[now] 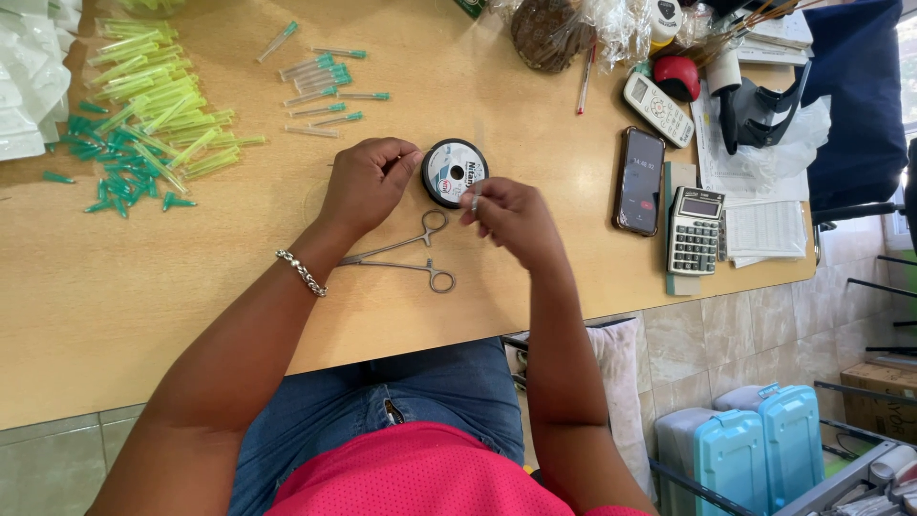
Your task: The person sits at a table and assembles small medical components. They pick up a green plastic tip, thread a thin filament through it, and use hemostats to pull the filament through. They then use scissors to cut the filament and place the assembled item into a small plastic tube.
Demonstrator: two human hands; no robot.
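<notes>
My left hand [368, 182] rests on the wooden table [143, 287], its fingertips pinched beside a small round spool of thin line [455, 171]. My right hand [511, 218] hovers just right of the spool, thumb and forefinger pinched on a small pale tube-like piece [475, 201]. A thin line seems to run between the two hands, too fine to see well. Metal forceps [406, 253] lie open on the table under both hands. A chain bracelet [302, 272] sits on my left wrist.
A heap of green-capped tubes [153, 124] lies at the far left, and several more [320, 91] lie in a row nearer the middle. A phone [640, 180], calculator [695, 231], remote [657, 108], papers and clutter fill the right side. Blue cases [755, 449] stand on the floor.
</notes>
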